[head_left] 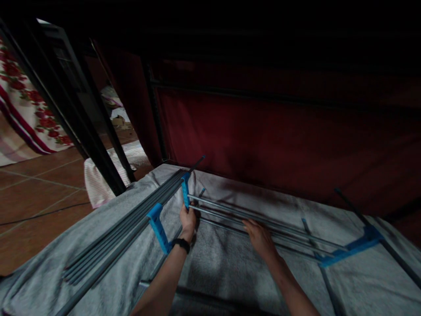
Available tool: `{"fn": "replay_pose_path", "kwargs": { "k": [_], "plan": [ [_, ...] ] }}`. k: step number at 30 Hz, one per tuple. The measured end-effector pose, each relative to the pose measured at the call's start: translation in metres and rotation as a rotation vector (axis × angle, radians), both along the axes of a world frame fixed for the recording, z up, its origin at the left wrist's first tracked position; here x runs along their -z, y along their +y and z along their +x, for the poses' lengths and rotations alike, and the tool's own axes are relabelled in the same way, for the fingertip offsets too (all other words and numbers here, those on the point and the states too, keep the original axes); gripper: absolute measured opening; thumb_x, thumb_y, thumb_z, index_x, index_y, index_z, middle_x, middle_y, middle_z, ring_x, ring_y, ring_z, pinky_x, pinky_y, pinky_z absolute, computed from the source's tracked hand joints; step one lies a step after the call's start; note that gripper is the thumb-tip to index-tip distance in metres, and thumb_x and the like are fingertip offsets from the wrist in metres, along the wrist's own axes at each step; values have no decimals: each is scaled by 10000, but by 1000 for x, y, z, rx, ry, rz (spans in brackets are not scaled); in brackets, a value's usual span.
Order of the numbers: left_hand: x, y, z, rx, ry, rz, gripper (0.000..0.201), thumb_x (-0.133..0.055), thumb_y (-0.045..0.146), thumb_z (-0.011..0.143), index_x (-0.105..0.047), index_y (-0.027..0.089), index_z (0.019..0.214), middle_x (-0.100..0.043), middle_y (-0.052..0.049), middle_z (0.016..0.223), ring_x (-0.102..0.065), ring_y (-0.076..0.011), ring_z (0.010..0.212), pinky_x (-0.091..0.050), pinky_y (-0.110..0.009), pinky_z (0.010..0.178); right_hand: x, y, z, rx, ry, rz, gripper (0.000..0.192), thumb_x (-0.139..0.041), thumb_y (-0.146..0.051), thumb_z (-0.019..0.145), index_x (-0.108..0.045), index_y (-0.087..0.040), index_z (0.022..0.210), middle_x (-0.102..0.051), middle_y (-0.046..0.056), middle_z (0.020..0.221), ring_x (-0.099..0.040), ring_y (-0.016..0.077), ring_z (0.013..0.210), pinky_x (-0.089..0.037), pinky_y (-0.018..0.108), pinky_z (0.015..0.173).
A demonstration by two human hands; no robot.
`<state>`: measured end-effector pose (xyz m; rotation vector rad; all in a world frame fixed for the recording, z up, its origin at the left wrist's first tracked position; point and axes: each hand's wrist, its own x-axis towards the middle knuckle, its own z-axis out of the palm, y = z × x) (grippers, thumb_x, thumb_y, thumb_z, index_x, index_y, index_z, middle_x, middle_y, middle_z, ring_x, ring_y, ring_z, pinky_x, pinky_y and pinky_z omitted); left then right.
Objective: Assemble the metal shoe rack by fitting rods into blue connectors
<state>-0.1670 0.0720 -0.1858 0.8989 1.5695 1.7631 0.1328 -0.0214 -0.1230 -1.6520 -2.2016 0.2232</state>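
Observation:
My left hand [188,220], with a black band on its wrist, is closed at the lower end of an upright blue plastic bracket [184,189], where the tube ends meet it. Several grey metal tubes [223,215] run from there to a second blue bracket [351,250] on the right. My right hand [259,237] has its fingers curled over these tubes near their middle; its fingertips are partly hidden. Another blue bracket [159,228] stands on a long tube left of my left wrist.
A bundle of loose grey tubes [131,219] lies at left on the grey blanket [226,267]. Dark metal posts [75,109] rise at the left, and a dark red cloth [263,140] hangs behind. Tiled floor [39,193] shows beyond the blanket's left edge.

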Motion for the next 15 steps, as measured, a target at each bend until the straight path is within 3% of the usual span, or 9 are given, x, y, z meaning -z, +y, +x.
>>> {"fn": "replay_pose_path", "kwargs": {
  "k": [10, 15],
  "plan": [
    [-5, -1, 3, -59, 56, -49, 134, -642, 356, 842, -635, 223, 859, -680, -12, 778, -622, -192, 754, -534, -336, 773, 2, 3, 3, -5, 19, -24, 420, -409, -183, 1027, -717, -267, 1302, -755, 57, 1251, -706, 186, 1129, -529, 319, 1003],
    [-12, -3, -2, -18, 103, -75, 112, -662, 299, 816, -623, 242, 904, -677, -27, 818, -653, -224, 843, -545, -375, 857, -1, -17, -3, 21, -43, 101, 439, -434, -213, 1029, -617, -247, 1426, -689, 96, 1364, -639, 225, 1229, -490, 406, 1080]
  ]
}}
